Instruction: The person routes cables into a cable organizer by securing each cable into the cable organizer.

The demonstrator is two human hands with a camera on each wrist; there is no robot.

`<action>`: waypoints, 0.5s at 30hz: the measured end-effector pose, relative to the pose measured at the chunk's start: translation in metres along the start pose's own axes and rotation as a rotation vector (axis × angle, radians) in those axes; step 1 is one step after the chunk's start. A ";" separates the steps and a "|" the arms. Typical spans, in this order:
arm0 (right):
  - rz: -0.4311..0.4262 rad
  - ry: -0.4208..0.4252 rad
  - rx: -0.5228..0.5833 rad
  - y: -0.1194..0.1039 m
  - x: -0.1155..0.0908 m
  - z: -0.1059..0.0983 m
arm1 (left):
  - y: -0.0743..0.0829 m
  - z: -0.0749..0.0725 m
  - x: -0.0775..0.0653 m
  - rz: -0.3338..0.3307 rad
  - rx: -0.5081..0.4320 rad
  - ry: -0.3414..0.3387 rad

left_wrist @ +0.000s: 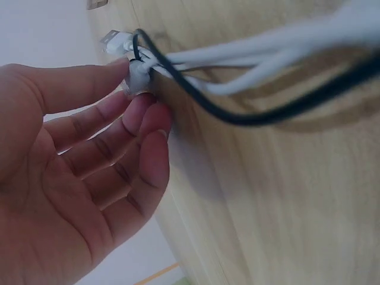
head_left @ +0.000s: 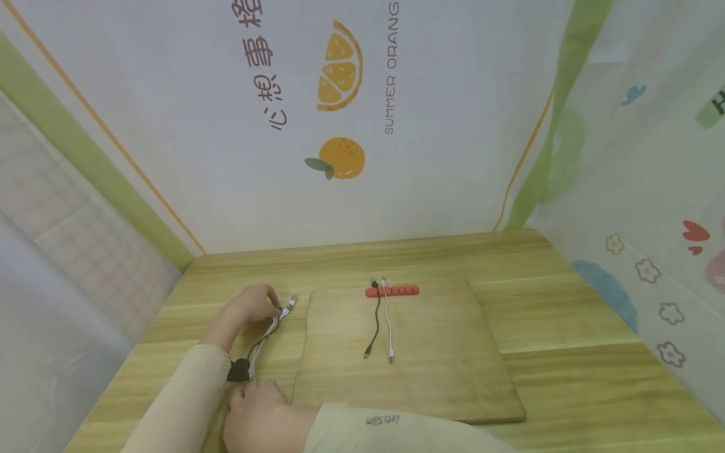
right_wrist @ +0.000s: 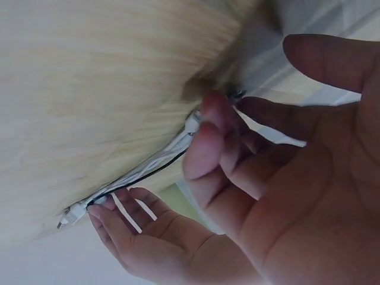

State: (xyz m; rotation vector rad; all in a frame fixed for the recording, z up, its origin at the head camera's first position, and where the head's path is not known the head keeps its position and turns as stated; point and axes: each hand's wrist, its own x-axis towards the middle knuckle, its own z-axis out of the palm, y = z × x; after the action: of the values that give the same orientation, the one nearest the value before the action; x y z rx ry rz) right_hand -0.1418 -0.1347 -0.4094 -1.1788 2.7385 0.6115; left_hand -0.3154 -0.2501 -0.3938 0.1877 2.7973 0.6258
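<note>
A bundle of white cables (left_wrist: 249, 50) with one thin black cable (left_wrist: 237, 117) lies along the table's left side. At its far end my left hand (head_left: 256, 303) pinches a white plug (left_wrist: 138, 78) between thumb and fingers, with other metal-tipped plugs (head_left: 292, 301) just beyond. My right hand (head_left: 265, 416) is at the near end of the bundle. In the right wrist view its fingertips (right_wrist: 205, 145) are bent beside a white connector (right_wrist: 192, 122), and the thumb stands apart from them. Part of the near cable ends is hidden behind those fingers.
Right of the bundle lies a wooden board (head_left: 442, 358). At its far edge sits a red cable holder (head_left: 404, 290), with a short black cable (head_left: 377, 318) and a short white cable (head_left: 387, 321) running from it toward me. A printed curtain (head_left: 430, 176) hangs behind the table.
</note>
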 end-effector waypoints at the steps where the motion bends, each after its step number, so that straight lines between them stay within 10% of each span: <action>1: -0.002 0.015 -0.004 0.000 0.000 0.000 | 0.001 0.000 -0.001 -0.006 -0.012 -0.001; 15: -0.048 0.072 0.036 -0.003 0.000 0.002 | 0.012 -0.015 -0.020 0.013 -0.084 -0.015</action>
State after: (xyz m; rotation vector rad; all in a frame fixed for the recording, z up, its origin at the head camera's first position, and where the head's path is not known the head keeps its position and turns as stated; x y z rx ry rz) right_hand -0.1398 -0.1362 -0.4129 -1.2792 2.7583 0.5217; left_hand -0.2995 -0.2489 -0.3713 0.1925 2.7505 0.7407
